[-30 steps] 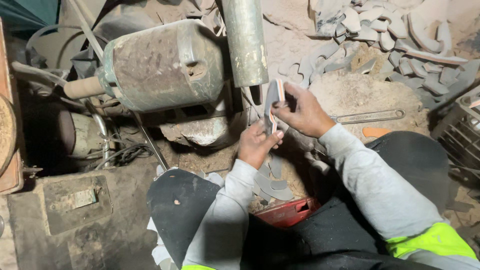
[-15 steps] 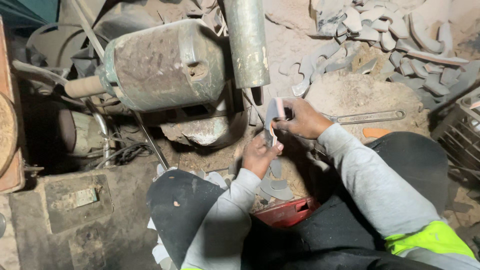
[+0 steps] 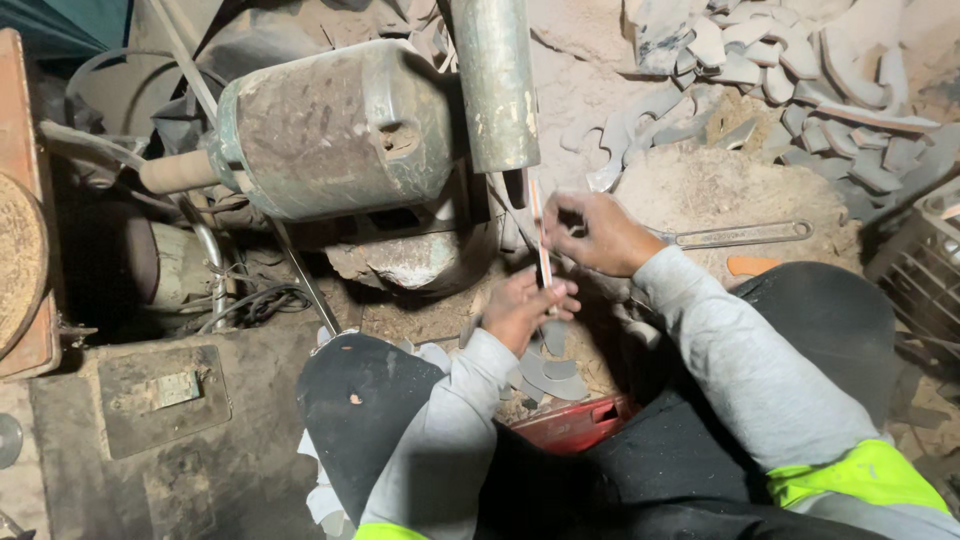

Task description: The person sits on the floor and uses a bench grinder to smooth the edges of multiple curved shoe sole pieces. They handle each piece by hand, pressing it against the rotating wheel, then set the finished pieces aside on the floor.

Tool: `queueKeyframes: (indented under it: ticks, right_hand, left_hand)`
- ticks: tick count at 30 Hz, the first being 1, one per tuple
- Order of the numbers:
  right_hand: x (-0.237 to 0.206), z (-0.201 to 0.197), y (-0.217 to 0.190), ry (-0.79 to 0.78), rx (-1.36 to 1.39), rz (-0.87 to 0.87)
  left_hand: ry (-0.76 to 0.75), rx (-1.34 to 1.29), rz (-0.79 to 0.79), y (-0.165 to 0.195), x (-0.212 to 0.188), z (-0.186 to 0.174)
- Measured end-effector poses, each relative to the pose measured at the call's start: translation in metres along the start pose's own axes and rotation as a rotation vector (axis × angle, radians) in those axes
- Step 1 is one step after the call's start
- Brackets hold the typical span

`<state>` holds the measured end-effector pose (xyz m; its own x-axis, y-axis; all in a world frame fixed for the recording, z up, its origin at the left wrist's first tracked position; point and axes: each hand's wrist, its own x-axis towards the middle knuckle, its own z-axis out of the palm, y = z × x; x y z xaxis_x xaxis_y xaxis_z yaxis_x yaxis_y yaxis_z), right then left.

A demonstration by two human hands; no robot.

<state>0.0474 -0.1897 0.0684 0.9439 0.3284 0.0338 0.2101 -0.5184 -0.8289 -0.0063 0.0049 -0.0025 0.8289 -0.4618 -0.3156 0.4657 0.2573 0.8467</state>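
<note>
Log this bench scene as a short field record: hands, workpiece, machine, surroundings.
Left hand: left hand supports the lower end of a thin flat metal piece, seen edge-on.
Right hand: right hand pinches the piece near its upper part.
Workpiece position: upright, just below the vertical metal cylinder.
Machine: rusty green motor housing, to the left of the hands.
Nearby: flat wrench on the dirt; pile of cut metal blanks behind; red tray at the lap.

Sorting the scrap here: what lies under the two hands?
Under the left hand and right hand, which hold a thin metal strip, lie flat grey cut pieces on dusty ground. A red tray shows partly; sleeves cover the rest.
</note>
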Motion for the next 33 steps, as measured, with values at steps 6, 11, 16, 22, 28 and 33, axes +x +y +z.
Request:
queueKeyframes:
  ticks: [6,11,16,22,28,33]
  right_hand:
    - [-0.008,-0.013,0.013,-0.134,0.092,0.12]
    - [-0.014,-0.025,0.013,-0.06,0.104,0.031]
    - [-0.012,-0.035,0.01,-0.052,0.104,-0.025]
    - [-0.016,-0.04,0.004,-0.162,0.082,0.108]
    - [-0.024,-0.042,0.008,-0.338,-0.02,-0.112]
    - [-0.033,-0.025,0.007,-0.415,-0.338,0.228]
  left_hand:
    - [0.587,0.955,0.508,0.006,-0.008,0.011]
    - [0.58,0.918,0.639,0.028,-0.013,0.031]
    - [0.543,0.941,0.646,0.039,-0.013,0.041]
    - [0.412,0.967,0.521,0.037,-0.008,0.04]
    - [0.25,0.984,0.119,0.049,-0.016,0.031]
    - [0.187,0.678,0.411,0.083,-0.065,0.013]
